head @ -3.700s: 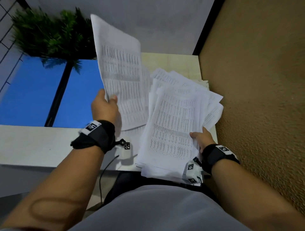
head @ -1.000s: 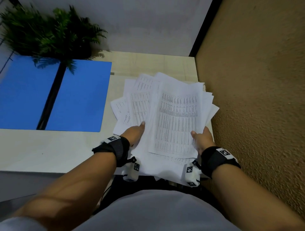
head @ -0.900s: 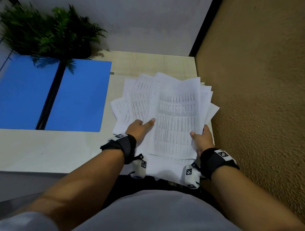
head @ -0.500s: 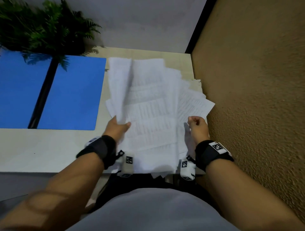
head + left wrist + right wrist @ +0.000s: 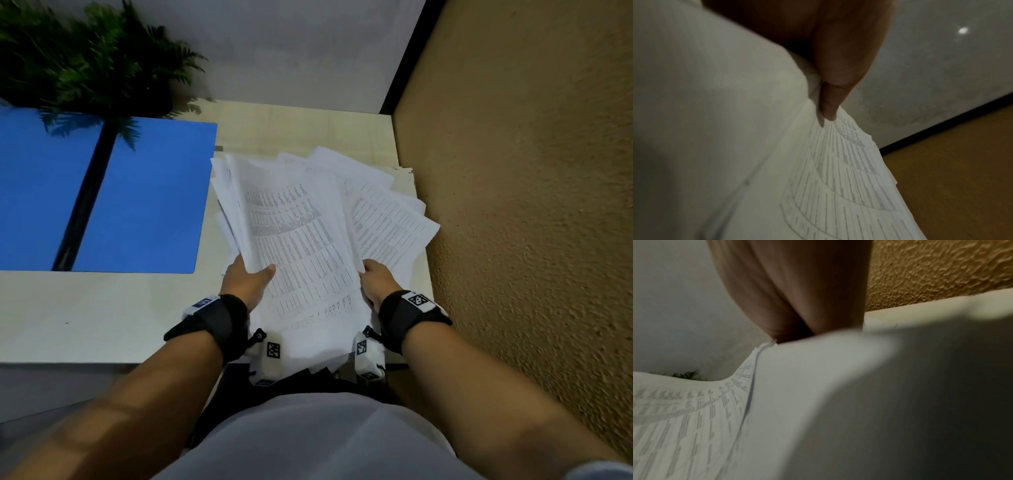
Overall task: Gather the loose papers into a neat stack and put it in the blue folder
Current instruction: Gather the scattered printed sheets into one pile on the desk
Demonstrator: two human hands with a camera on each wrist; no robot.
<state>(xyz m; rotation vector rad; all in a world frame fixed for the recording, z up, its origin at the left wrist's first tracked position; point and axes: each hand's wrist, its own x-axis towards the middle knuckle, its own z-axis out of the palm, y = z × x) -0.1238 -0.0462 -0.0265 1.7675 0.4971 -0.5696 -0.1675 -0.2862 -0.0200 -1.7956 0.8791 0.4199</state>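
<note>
A loose pile of printed white papers (image 5: 298, 236) sits at the right end of the desk, fanned out and uneven. My left hand (image 5: 248, 279) grips the pile's left edge, thumb on top of the printed sheet (image 5: 838, 178). My right hand (image 5: 375, 279) holds the right edge, its fingers hidden under the sheets (image 5: 694, 418). More papers (image 5: 390, 222) spread out to the right under the held bundle. The blue folder (image 5: 102, 195) lies open and flat on the desk to the left, a black spine down its middle.
A green fern plant (image 5: 89, 61) stands at the back left, overhanging the folder. A rough tan wall (image 5: 531, 205) borders the desk on the right. The pale desk top (image 5: 85, 315) runs in front of the folder. The grey wall stands behind.
The sheets that were lifted and blurred half a second ago have come down onto the pile. Both hands now hold its two side edges, closer together than a second ago.
</note>
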